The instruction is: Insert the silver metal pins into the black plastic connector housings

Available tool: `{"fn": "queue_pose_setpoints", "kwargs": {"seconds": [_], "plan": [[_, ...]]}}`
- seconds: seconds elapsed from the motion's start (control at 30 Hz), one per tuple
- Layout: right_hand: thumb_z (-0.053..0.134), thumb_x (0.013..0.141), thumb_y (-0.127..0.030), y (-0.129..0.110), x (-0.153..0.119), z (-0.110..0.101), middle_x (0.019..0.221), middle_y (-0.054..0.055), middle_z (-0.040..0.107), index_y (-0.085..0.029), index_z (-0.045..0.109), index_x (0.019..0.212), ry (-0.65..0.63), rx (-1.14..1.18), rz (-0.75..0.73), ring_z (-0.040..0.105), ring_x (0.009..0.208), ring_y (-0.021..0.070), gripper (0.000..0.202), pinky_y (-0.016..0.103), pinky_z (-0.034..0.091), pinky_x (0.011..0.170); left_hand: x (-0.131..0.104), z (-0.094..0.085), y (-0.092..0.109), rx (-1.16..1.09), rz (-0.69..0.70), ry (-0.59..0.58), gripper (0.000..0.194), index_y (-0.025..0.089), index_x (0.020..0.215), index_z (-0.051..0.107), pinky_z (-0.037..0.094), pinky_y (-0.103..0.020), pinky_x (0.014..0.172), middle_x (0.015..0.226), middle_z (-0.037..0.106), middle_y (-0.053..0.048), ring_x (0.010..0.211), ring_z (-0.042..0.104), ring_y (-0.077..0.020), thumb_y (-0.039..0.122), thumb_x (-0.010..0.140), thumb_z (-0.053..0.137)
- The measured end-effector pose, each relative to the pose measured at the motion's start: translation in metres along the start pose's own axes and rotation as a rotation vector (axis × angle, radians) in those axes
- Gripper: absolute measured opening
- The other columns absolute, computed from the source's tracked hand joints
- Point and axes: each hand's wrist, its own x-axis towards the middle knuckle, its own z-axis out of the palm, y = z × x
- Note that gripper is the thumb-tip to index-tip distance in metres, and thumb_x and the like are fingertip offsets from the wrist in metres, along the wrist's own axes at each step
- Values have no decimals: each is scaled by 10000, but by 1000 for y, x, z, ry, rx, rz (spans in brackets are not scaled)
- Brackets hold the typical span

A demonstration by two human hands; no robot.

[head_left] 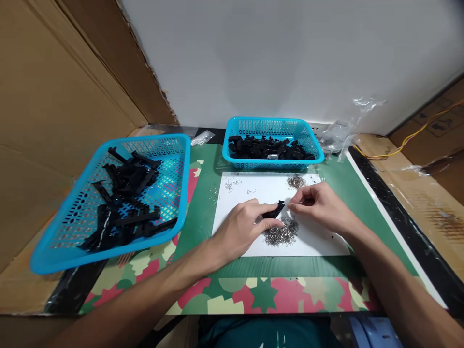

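Over a white sheet (232, 232), my left hand (242, 224) grips a black plastic part (274, 211) between thumb and fingers, its notched end pointing away to the right. Just right of that end, my right hand (319, 203) is closed in a pinch. A thin, light sliver shows at its fingertips, too small to name for certain. Below the black part lies a heap of small metal springs or clips (281, 234). Another pile of small brassy metal pieces (296, 181) sits beyond my right hand. A few thin wire bits (230, 185) are scattered at the sheet's far left.
To the left stands a blue basket (187, 164) with long black plastic parts (134, 179). A second blue basket (271, 119) at the back holds many smaller black pieces (253, 147). Clear plastic bags (335, 135) lie behind it. Cardboard and a yellow cable (409, 137) are at right.
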Motion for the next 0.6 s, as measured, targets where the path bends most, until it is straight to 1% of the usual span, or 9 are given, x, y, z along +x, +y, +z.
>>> {"fn": "queue_pose_setpoints", "kwargs": {"seconds": [0.2, 0.33, 0.47, 0.6], "plan": [[687, 747, -216, -1, 2, 7, 660, 39, 723, -147, 737, 697, 40, -40, 11, 601, 604, 144, 99, 260, 423, 550, 0, 0, 4, 42, 51, -12, 293, 241, 1179, 810, 467, -294, 690, 852, 751, -26, 721, 599, -163, 380, 922, 787], [678, 750, -219, 1, 4, 9, 671, 43, 731, -147, 729, 700, 32, -36, -3, 607, 607, 147, 101, 263, 423, 559, 0, 0, 6, 83, 87, -13, 307, 232, 1180, 807, 438, -281, 652, 828, 746, -25, 671, 575, -151, 404, 928, 776], [676, 764, -247, 3, 4, 13, 684, 49, 732, -152, 724, 706, 56, -47, -43, 608, 616, 156, 121, 278, 428, 573, -1, 0, 6, 85, 98, -4, 300, 220, 1193, 800, 436, -274, 638, 840, 755, -30, 664, 586, -149, 375, 938, 768], [652, 792, -256, 4, 2, 14, 698, 46, 724, -159, 717, 728, 93, -77, -83, 606, 629, 161, 132, 289, 424, 584, 0, 0, 7, 64, 99, 8, 225, 235, 1168, 808, 443, -270, 638, 829, 754, -21, 679, 610, -148, 321, 975, 729]]}}
